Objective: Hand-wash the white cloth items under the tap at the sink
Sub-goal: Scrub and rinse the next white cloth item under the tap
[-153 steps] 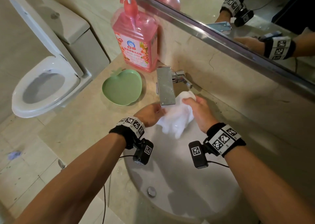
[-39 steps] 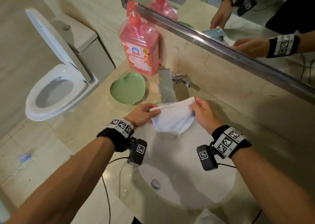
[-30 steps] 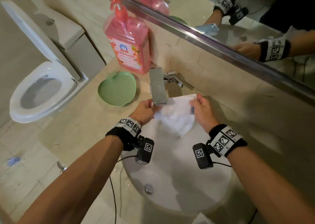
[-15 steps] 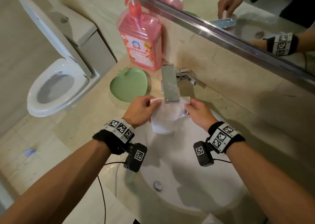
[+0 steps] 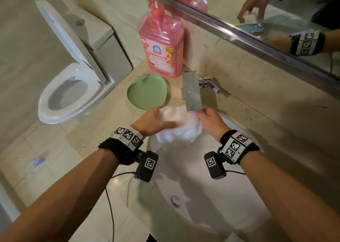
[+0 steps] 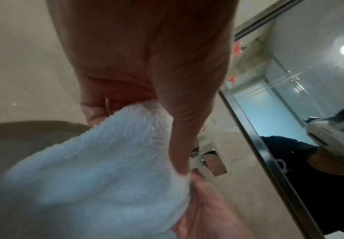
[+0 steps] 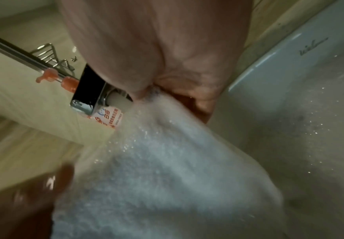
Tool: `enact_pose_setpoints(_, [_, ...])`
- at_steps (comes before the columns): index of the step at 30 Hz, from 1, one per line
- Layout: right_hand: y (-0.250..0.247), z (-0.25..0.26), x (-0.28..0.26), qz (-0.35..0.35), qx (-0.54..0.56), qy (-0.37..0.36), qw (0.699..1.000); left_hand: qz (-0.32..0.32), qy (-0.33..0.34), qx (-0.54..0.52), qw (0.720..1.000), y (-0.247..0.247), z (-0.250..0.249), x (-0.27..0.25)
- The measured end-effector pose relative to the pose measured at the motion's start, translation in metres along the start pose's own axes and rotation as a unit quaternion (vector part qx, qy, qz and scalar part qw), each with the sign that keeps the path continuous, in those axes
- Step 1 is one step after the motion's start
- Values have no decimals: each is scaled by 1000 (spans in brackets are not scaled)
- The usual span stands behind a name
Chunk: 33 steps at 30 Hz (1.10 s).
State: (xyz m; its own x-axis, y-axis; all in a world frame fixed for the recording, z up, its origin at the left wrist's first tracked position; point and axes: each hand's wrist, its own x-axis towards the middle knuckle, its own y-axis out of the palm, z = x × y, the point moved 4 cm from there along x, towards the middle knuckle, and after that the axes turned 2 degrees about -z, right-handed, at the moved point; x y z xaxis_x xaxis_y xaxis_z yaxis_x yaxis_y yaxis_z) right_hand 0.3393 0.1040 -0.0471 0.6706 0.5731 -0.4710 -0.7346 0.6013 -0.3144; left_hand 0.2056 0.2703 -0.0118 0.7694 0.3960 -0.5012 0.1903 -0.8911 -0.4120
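A wet white cloth is bunched between both hands just below the flat chrome tap spout, over the far edge of the white sink basin. My left hand holds its left side, thumb laid across the front and fingers behind. My right hand pinches its right edge by the spout's tip. In the left wrist view the cloth hangs from the thumb and curled fingers. The right wrist view has the cloth sparkling with droplets beneath my pinching fingers. No stream is clearly visible.
A pink pump bottle of detergent stands behind a green apple-shaped dish on the beige counter, left of the tap. A mirror runs along the back wall. An open toilet sits at left. The drain lies near the basin's front.
The cloth was held spread flat by its top corners under the spout; my hands have now drawn together and bunched it into a wad, my left thumb across its front.
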Motion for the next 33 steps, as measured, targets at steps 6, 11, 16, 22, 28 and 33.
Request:
enact_pose_setpoints(6, [-15, 1, -2, 21, 58, 31, 998, 81, -11, 183, 980, 38, 11, 18])
enact_pose_setpoints(11, [-35, -9, -8, 113, -127, 37, 985, 71, 14, 49, 996, 53, -2, 37])
enact_pose_setpoints(16, [-52, -23, -10, 108, -194, 50, 974, 43, 66, -51, 996, 66, -18, 52])
enact_pose_setpoints(22, [-67, -39, -4, 17, -73, 89, 993, 10, -1, 45, 999, 66, -12, 63])
enact_pose_setpoints(28, [-62, -35, -2, 3, -25, 98, 995, 94, 7, 102, 990, 50, -18, 48])
enact_pose_setpoints(33, [-36, -20, -3, 92, -53, 38, 994, 47, 59, 205, 976, 32, -19, 36])
